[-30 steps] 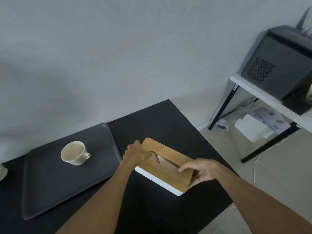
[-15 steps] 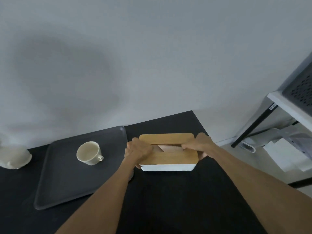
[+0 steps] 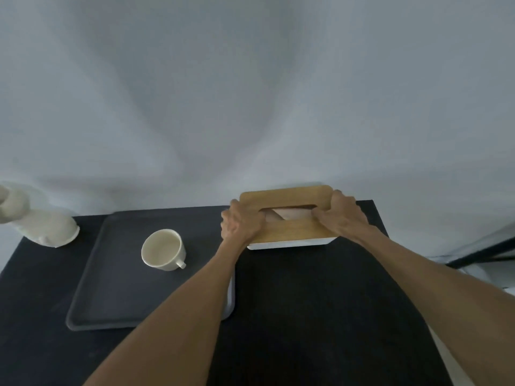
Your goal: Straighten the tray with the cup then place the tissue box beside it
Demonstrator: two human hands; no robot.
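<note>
A dark grey tray (image 3: pixel 117 296) lies square on the black table, its edges in line with the table's. A cream cup (image 3: pixel 163 249) stands upright on it, handle toward me and to the right. Just right of the tray, near the wall, sits the tissue box (image 3: pixel 289 232): white body, wooden lid with a slot showing a tissue. My left hand (image 3: pixel 241 222) grips the box's left end and my right hand (image 3: pixel 341 215) grips its right end. The box's long side runs parallel to the wall.
A cream ceramic object (image 3: pixel 41 224) stands at the table's back left, beside the tray. The grey wall rises right behind the table (image 3: pixel 306 316). A dark table leg (image 3: pixel 482 253) and pale floor show past the table's right edge.
Both hands have carried the tissue box back toward the wall and turned it from a slant to parallel with the wall. The view has swung left; the tray and cup stay put.
</note>
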